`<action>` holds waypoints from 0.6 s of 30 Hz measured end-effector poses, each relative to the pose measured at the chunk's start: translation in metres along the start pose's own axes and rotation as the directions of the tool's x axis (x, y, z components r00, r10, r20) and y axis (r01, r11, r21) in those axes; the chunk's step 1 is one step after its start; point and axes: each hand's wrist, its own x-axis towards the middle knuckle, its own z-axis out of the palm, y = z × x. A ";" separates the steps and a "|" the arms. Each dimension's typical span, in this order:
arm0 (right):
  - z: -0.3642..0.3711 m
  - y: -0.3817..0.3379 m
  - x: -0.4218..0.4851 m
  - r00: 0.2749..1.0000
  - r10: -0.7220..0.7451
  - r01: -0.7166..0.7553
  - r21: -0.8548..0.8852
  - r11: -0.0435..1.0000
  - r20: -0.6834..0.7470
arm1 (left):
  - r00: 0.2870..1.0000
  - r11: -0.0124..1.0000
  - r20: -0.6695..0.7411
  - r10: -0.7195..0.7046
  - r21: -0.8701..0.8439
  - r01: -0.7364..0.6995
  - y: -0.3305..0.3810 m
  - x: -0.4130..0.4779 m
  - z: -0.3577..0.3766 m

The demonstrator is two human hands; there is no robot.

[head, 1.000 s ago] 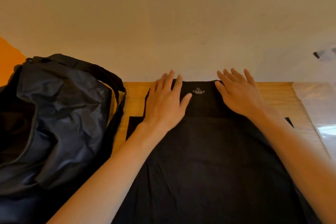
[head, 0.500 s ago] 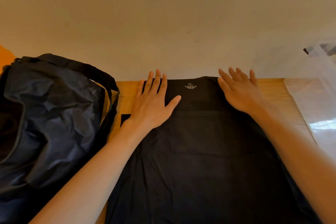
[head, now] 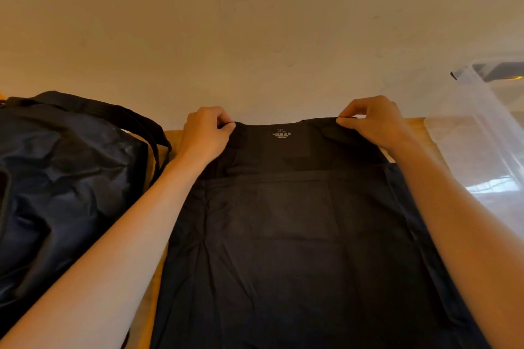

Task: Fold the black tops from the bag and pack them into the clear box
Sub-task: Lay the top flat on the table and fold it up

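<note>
A black top (head: 295, 235) lies spread on the wooden table (head: 173, 139), its collar end with a white XL print at the far edge. My left hand (head: 204, 133) pinches the top's far left corner. My right hand (head: 374, 122) pinches the far right corner. Both corners are lifted slightly off the table. A dark navy bag (head: 62, 187) with black straps sits at the left. The clear box (head: 482, 133) stands at the right edge, partly out of view.
A plain beige wall rises right behind the table's far edge. The bag takes up the left side of the table and the clear box the right, with the top filling the space between them.
Both hands were lying flat on the top's collar end; they have slid outward to its far corners and now pinch the cloth.
</note>
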 end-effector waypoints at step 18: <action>-0.042 0.000 -0.076 0.989 -0.143 0.143 0.306 0.941 -0.023 | 0.956 0.885 -0.088 0.281 -0.362 -0.293 0.006 -0.092 -0.040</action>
